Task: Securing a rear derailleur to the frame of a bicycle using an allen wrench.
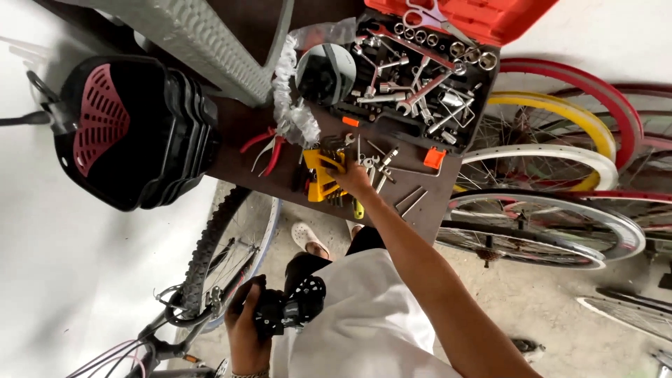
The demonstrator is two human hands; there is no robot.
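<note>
Yellow hex-key holder (320,175) lies on the dark brown table (238,150), near its front edge; right hand (352,178) rests on the holder's right side, fingers curled onto it, grip closure cannot be told; left hand (246,325) low in view, fingers clamped around a black derailleur (290,308) beside a bicycle wheel (227,248); red-handled pliers (264,145) lie just left of the holder; open red tool case (420,77) with sockets and wrenches stands behind; stacked black seats (133,129) at left; coloured rims (560,140) lean at right.
</note>
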